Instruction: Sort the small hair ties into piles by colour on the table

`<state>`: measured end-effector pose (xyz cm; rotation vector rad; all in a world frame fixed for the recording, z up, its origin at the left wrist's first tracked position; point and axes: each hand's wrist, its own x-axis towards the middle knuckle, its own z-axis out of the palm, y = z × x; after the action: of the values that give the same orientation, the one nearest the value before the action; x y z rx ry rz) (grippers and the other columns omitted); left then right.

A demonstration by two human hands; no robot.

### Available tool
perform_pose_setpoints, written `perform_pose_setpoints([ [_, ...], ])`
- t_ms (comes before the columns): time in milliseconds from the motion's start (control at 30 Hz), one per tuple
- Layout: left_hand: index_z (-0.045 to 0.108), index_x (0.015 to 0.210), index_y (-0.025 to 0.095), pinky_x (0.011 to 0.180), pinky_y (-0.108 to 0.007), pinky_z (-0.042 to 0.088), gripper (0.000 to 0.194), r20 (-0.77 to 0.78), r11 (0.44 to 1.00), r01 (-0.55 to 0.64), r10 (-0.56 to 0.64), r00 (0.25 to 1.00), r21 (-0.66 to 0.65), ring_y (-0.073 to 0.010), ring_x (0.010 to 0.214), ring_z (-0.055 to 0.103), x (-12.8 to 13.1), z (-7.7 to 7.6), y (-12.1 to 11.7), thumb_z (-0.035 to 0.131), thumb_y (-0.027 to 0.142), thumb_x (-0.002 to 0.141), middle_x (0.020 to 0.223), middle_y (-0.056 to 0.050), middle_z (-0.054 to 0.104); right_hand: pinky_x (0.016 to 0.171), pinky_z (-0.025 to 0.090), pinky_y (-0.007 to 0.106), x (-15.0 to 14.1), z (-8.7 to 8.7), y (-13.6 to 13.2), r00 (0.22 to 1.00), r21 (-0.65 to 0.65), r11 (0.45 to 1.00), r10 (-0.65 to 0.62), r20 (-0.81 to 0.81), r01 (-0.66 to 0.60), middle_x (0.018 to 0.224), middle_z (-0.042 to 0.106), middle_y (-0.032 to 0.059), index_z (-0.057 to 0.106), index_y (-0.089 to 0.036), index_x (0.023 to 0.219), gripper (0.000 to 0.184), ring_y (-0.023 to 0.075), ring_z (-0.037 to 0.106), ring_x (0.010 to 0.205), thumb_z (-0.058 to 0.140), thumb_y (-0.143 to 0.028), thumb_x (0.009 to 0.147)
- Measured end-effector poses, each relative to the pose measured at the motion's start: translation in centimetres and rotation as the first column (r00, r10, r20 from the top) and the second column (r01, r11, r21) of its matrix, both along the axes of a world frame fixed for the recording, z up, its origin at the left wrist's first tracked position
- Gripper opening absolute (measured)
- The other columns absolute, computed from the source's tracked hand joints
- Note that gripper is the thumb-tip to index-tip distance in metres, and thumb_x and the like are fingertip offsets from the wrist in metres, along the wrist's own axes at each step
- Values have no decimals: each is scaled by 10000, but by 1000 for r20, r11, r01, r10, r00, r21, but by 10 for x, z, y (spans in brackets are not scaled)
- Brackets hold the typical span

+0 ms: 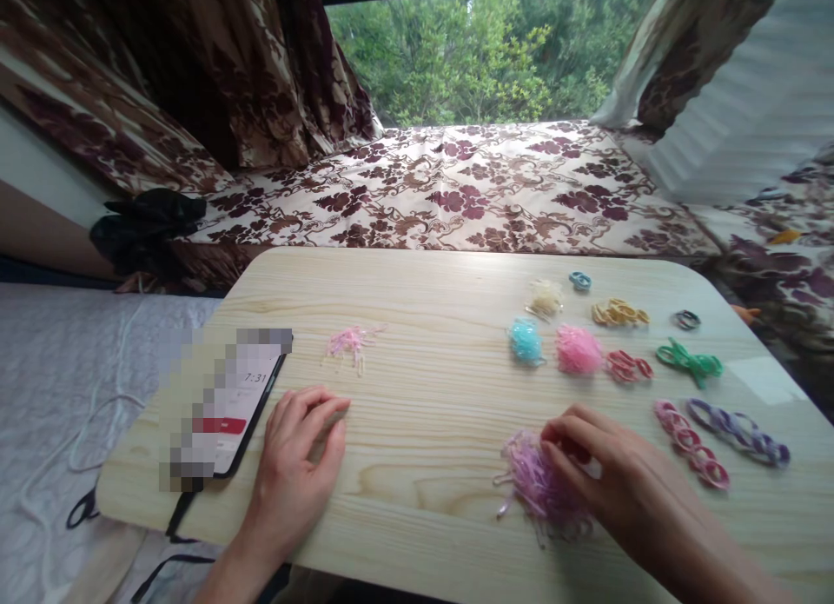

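Your right hand is nearest on that side, bent over the lilac bands, its thumb and forefinger drawn together at the heap's upper right edge; whether they pinch a band you cannot tell from here. The heap lies below and left of those fingertips, on the table. Your left hand rests well apart from it, loosely curled, a gap between thumb and forefinger and nothing visible in its hold. Just left of that hand lies your phone.

Right of the lilac heap are the rose ties and purple ties. Farther off, a small pink clump sits beyond your left hand, and blue bands touch neither hand. Past the table, patterned cloth stretches to the window.
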<state>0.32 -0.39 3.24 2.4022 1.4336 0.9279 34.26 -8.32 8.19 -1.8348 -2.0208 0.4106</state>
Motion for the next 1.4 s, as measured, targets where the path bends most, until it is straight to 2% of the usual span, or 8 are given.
perform_pose_setpoints([
  [200,617,1099,239,951,-422,458,211,10,1000,0,0,1000,1,-230,1094,547,0,0,0,533,136,937,1096,-48,595,519,481,245,13,7,-4,967,-125,989,-111,-230,83,649,645,2,636,-234,747,268,141,604,562,539,-386,945],
  [333,623,1097,244,944,-415,465,211,14,1000,-7,7,1000,-7,-234,1098,551,0,-1,-1,537,143,932,1096,-45,599,517,490,248,16,5,-3,963,-206,974,-147,-227,100,671,672,9,662,-234,763,309,155,634,585,510,-421,956],
  [533,626,1093,250,960,-425,462,210,19,1000,-12,12,1000,-5,-237,1094,558,0,-1,-1,536,151,932,1096,-45,603,506,510,251,30,0,-6,988,-28,989,-144,-57,143,763,713,21,715,-253,832,269,150,637,575,545,-437,931],
  [700,622,1098,248,951,-431,466,216,14,1000,-4,4,1000,2,-235,1091,557,0,-1,0,541,141,929,1101,-49,602,504,510,244,30,0,-3,996,77,993,-94,-3,94,824,716,32,716,-257,885,255,144,650,594,517,-404,948],
  [833,628,1095,253,958,-434,467,216,21,1000,-15,16,1000,-19,-237,1091,563,0,-1,-1,543,149,925,1097,-48,607,527,514,246,24,6,9,998,81,996,19,52,-24,886,715,54,740,-255,996,273,144,666,625,478,-317,954],
  [1033,631,1090,253,963,-437,463,210,27,1000,-15,15,1000,-16,-236,1080,568,1,-1,-1,541,154,928,1093,-48,607,543,486,257,21,9,20,975,94,982,144,171,-162,841,686,58,754,-259,966,296,149,635,639,460,-243,944],
  [1233,622,1105,253,960,-428,460,221,20,1000,-9,9,1000,-14,-235,1087,562,0,0,-1,539,146,930,1099,-45,601,547,451,280,22,5,16,972,72,984,145,186,-160,794,640,48,693,-239,826,301,161,611,641,441,-292,980],
  [1400,624,1099,249,961,-425,457,217,21,1000,-7,7,1000,-6,-236,1082,564,0,0,-1,539,144,929,1097,-45,601,576,492,273,34,4,2,992,124,989,70,107,-83,835,666,42,670,-238,851,287,153,648,666,454,-353,1001],
])
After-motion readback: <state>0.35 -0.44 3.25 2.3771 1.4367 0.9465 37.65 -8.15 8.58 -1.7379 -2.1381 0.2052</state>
